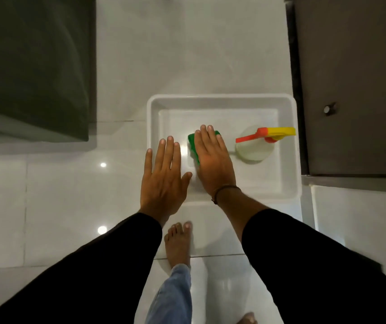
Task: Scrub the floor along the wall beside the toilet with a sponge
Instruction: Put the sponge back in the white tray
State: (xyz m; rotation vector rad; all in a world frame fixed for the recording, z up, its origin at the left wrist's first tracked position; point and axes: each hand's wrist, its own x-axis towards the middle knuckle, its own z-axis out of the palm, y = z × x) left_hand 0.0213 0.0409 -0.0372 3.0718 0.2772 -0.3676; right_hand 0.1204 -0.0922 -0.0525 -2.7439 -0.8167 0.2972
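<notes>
On the glossy white tiled floor (pixel 70 195) sits a white tray (pixel 290 146). The right hand (pixel 213 160) lies flat over the green sponge (pixel 193 146) inside it, perhaps touching; the left hand (pixel 164 181) hovers spread beside it.

**No legible text in bathroom floor scene**

No words, brand names, numbers or signs can be read anywhere in this view. The spray bottle (pixel 255 146), standing in the white tray (pixel 287 183), is seen from above, so its yellow-and-orange trigger head and pale body show no label face. The tray's rim and walls carry no visible print or moulded mark. The green sponge (pixel 193 148), mostly covered by the right hand (pixel 213 157), shows no logo on the part that is exposed. The glossy floor tiles (pixel 70 206) bear only light reflections, and the dark door (pixel 355 78) with its small round knob is plain.
</notes>
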